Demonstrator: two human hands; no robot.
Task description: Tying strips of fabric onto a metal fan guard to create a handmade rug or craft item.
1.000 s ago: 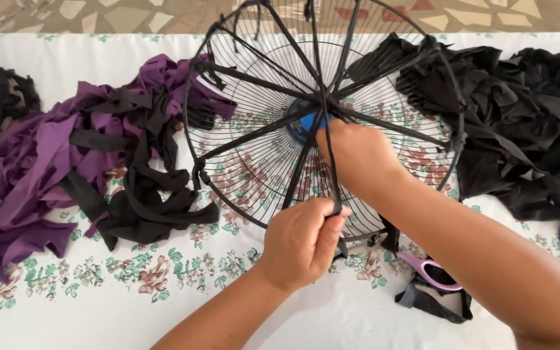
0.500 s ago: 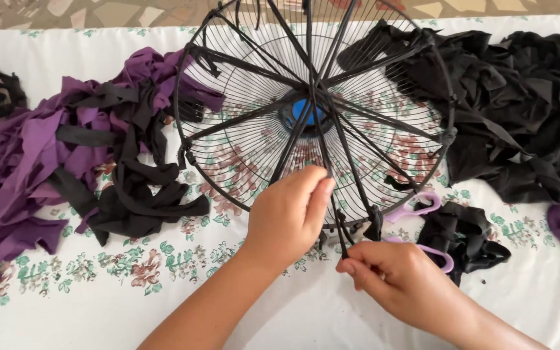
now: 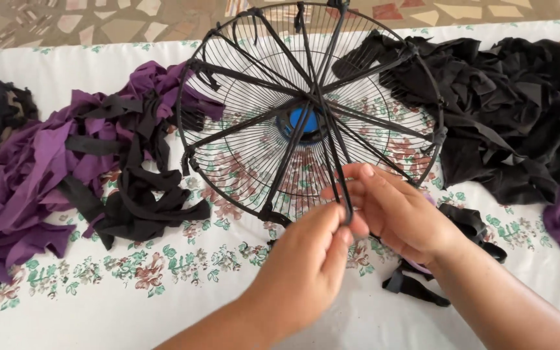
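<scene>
Both hands meet at the near rim of the round black wire fan guard (image 3: 254, 129) (lying on the flowered white cloth (image 3: 163, 285)), left hand (image 3: 306, 269) and right hand (image 3: 400, 214) pinching one thin black fabric strip (image 3: 339, 185).

We see a white cloth with a floral print (image 3: 183, 266) covering the surface. On it lie a heap of purple and black fabric strips (image 3: 66, 175) at left, a pile of black fabric (image 3: 507, 110) at right, and a round wire fan guard (image 3: 241, 149) between them.
</scene>
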